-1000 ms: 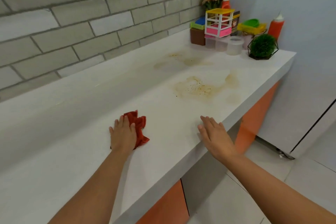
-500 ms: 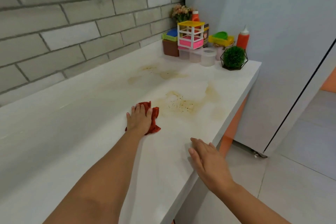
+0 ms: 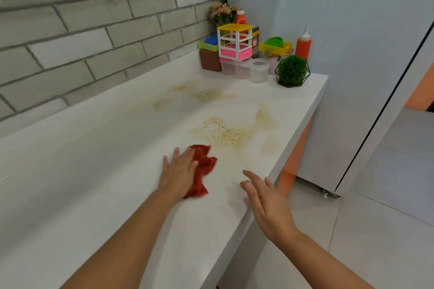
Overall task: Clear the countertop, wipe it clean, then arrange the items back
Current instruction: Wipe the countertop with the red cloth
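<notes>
One crumpled red cloth [image 3: 203, 164] lies on the white tabletop [image 3: 94, 183], just short of a brownish, speckled stain [image 3: 225, 135]. The left hand [image 3: 179, 171] lies flat on the cloth's left part, fingers straight, its grip spread and pressing, not clasping. The right hand [image 3: 267, 204] hovers over the tabletop's front edge, fingers loosely spread, its grip holding nothing.

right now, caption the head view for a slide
Left hand presses a red cloth on the countertop beside brown stains; right hand open near the edge.
</notes>
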{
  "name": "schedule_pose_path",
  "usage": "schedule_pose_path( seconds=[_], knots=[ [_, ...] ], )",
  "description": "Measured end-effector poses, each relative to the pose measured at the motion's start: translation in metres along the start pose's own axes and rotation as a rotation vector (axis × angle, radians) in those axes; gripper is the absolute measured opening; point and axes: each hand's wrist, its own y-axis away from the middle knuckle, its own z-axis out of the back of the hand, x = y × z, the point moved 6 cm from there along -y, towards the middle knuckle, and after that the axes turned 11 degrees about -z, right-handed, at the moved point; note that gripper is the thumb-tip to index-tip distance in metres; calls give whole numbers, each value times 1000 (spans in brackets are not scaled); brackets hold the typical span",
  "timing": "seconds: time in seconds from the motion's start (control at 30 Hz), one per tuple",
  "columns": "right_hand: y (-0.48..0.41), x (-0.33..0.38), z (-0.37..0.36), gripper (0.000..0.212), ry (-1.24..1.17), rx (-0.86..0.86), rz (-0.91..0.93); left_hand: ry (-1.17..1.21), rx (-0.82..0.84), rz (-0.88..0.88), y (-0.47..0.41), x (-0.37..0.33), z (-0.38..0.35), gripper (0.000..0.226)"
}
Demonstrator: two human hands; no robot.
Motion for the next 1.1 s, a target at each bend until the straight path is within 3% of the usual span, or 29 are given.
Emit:
schedule_pose_path(
  seconds=[0.17, 0.33, 0.47, 0.57, 0.63, 0.67, 0.73, 0.8, 0.9, 1.0, 1.1],
  knots=[
    [-2, -5, 11, 52, -90, 183, 13, -74, -106, 309, -47, 40, 11, 45],
    [-22, -20, 42, 73, -226, 79, -34, -56, -62, 163, -47, -41, -17, 48],
    [-46, -11, 57, 37, -111, -58, -40, 61, -6, 69, -23, -114, -42, 52],
    [-56, 10, 40, 37, 92, -48, 8, 544, -12, 126, -13, -117, -44, 52],
    [-58, 23, 17, 41, 243, 13, 4, 923, -217, 192, -4, -99, -26, 47],
    [-59, 27, 5, 44, 323, 48, -26, 992, -360, 225, 3, -87, -13, 45],
    [-60, 30, -18, 54, 464, 106, -96, 985, -605, 301, 21, -64, 7, 41],
    [-60, 33, -33, 59, 573, 121, -97, 913, -723, 379, 37, -47, 13, 39],
    [-53, 33, -36, 57, 654, 128, 60, 814, -744, 415, 46, -36, 8, 38],
    [-47, 17, -20, 53, 574, 170, 198, 737, -729, 383, 43, -35, 5, 38],
    [-77, -6, 11, 48, 526, 88, 141, 703, -741, 376, 42, -35, 5, 37]
  ],
)
